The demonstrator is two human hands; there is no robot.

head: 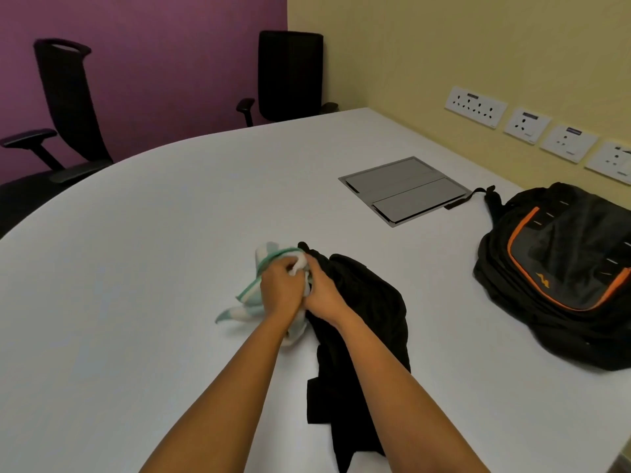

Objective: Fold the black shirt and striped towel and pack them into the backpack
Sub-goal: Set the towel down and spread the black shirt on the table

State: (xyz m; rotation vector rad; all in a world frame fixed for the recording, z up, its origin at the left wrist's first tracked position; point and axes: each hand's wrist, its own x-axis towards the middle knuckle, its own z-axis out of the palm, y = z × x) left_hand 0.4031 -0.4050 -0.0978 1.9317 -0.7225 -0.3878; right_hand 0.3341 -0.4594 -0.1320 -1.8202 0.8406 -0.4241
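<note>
Left hand (280, 291), right hand (324, 298): fingers curling tight, gripping bunched striped towel (264, 256); black shirt (368, 302) lying crumpled just right of fingers, touching towel; backpack (560, 268) sitting well right of fingers; folding barely starting, all packing remaining.

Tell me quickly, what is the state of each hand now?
Left hand: closed, gripping the striped towel.
Right hand: closed, gripping the same towel, above the black shirt.
</note>
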